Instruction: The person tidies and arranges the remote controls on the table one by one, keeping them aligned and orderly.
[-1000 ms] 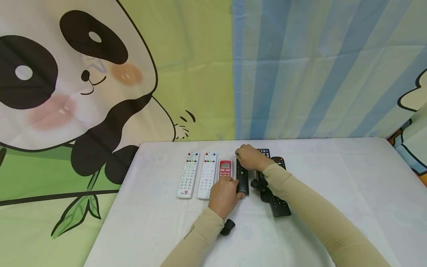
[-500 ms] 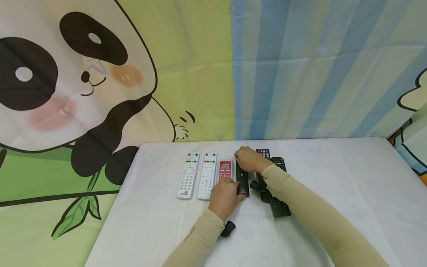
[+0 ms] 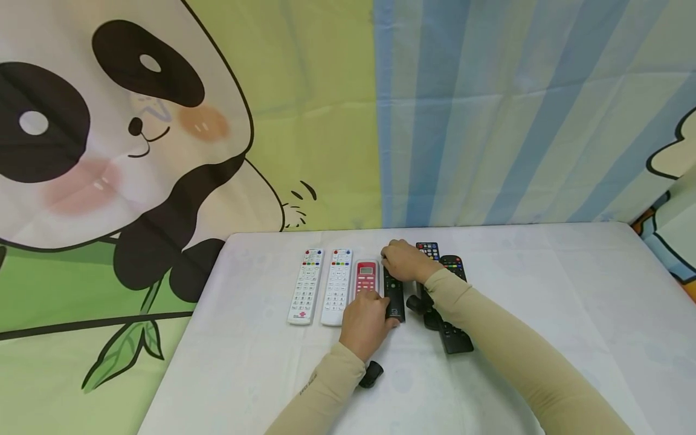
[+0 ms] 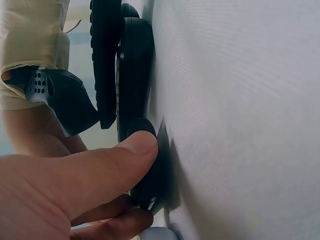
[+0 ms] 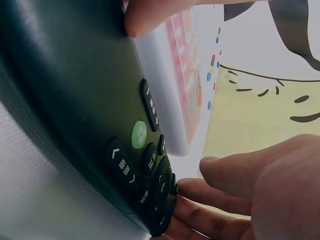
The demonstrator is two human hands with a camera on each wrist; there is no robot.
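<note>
A black remote control (image 3: 394, 296) lies lengthwise on the white-covered table, between both hands. At its near end my left hand (image 3: 365, 323) grips a corner, the thumb (image 4: 137, 145) on the end and fingers along the side. Over the far end is my right hand (image 3: 405, 260); its fingertips (image 5: 181, 210) touch that end, while the thumb stands off from the remote in the right wrist view. Immediately to the left lies a white remote with a red face (image 3: 367, 275), its lower part hidden by my left hand. Farther left, two white remotes (image 3: 338, 287) lie side by side.
Right of the hands, several black remotes (image 3: 457, 338) lie bunched and overlapping, partly hidden under my right forearm (image 3: 505, 338). Black wrist devices (image 3: 372, 374) stick out from the sleeves. A panda-print cloth (image 3: 304, 121) hangs behind the table's far edge.
The black remote and my right hand have slid very slightly toward the near side. My left hand has stayed almost still at the near end.
</note>
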